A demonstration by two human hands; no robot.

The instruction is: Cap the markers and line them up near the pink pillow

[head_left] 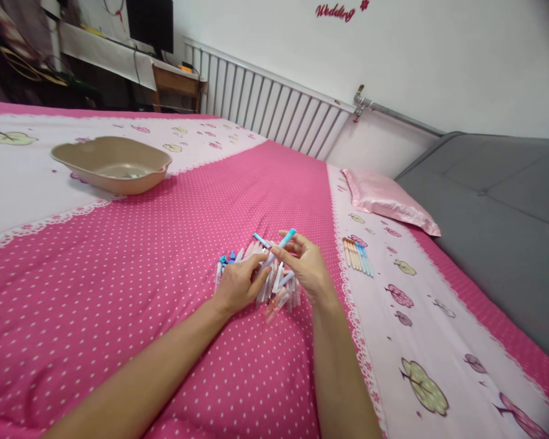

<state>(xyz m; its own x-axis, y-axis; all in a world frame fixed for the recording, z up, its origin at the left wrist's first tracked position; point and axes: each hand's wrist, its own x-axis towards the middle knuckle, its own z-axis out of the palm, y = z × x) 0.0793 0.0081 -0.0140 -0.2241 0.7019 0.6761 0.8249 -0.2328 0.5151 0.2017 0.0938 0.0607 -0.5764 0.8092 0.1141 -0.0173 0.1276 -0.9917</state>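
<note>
A pen with a light blue cap (287,238) is held slantwise over a loose heap of pens (281,283) on the bed. My right hand (310,266) closes its thumb and fingers round the capped upper part. At the lower end, the fingers of my left hand (238,285) pinch the white barrel; its tip is hidden by them. White, pink and blue pens lie crosswise under and around both hands. Right of the heap, several pens with brown and blue tops (357,256) lie side by side in a neat row.
A beige plastic basin (112,164) stands on the pink dotted bedspread (165,262) at the left. A pink satin pillow (388,198) rests by the grey headboard (489,201). Behind the bed are a white radiator (265,91) and a desk with a monitor (150,24).
</note>
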